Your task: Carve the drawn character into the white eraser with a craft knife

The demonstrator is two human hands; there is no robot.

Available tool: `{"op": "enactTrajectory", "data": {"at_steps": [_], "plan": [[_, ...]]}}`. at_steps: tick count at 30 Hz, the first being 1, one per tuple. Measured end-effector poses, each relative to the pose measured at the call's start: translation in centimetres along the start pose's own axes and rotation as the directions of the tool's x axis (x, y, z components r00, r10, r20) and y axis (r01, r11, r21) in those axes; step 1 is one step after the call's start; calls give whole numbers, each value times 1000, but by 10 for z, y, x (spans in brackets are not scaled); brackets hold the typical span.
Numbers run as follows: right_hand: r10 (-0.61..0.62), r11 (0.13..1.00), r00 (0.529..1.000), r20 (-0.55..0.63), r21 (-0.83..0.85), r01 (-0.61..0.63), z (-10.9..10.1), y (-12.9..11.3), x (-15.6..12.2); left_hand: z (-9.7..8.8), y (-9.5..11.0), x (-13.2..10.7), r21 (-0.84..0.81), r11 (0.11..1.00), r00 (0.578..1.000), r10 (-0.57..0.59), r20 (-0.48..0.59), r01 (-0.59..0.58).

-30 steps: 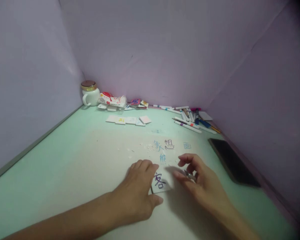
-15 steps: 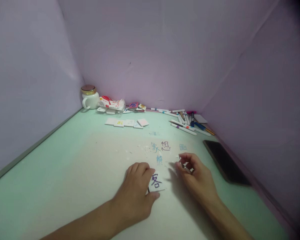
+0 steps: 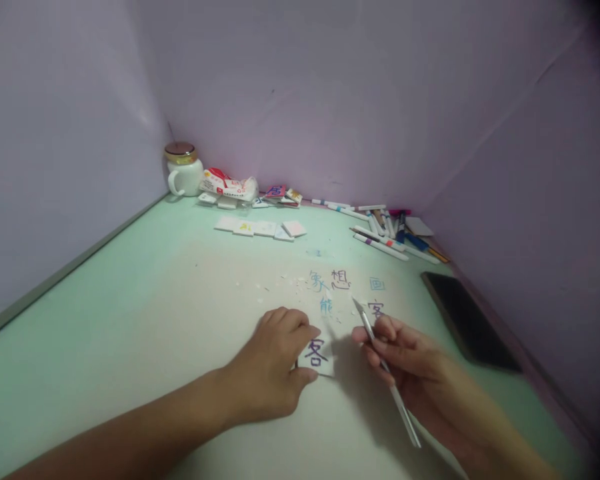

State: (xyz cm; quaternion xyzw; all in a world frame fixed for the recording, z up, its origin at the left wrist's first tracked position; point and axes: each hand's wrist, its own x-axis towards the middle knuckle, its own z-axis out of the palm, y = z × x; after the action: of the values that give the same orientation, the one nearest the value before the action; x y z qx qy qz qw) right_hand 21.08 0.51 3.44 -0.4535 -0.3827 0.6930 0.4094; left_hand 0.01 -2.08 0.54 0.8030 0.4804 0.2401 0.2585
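A white square tile (image 3: 322,363) bearing a purple Chinese character lies on the table. My left hand (image 3: 275,363) steadies it, fingers over the top left and thumb at the lower edge. Above the tile's right side, my right hand (image 3: 400,353) is closed around a slim silver craft knife (image 3: 399,403). Its blade points up and away to the left, clear of the tile. Blue and purple characters are written on the tabletop beyond my hands, among them a purple one (image 3: 341,279) and a blue one (image 3: 377,284). Small white scraps (image 3: 300,285) are scattered near them.
A row of white tiles (image 3: 265,229) lies farther back. Behind stand a white lidded mug (image 3: 186,177) and a red-and-white plastic packet (image 3: 229,185). Several markers (image 3: 380,247) are heaped at the back right, with a black phone (image 3: 467,320) nearer. Pale walls enclose the table.
My right hand has turned and the craft knife now shows at full length, tip pointing up-left. My left hand stays on the tile. The view has tilted slightly.
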Motion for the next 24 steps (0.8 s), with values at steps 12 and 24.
{"op": "enactTrajectory", "data": {"at_steps": [12, 24], "plan": [[-42, 980, 986, 163, 198, 9, 3, 10, -2, 0, 0, 1, 10, 1000, 1000, -5, 8, 5], [-160, 987, 986, 52, -21, 161, -11, 33, -6, 0, -2, 1, 6, 999, 999, 49, 3, -49]]}}
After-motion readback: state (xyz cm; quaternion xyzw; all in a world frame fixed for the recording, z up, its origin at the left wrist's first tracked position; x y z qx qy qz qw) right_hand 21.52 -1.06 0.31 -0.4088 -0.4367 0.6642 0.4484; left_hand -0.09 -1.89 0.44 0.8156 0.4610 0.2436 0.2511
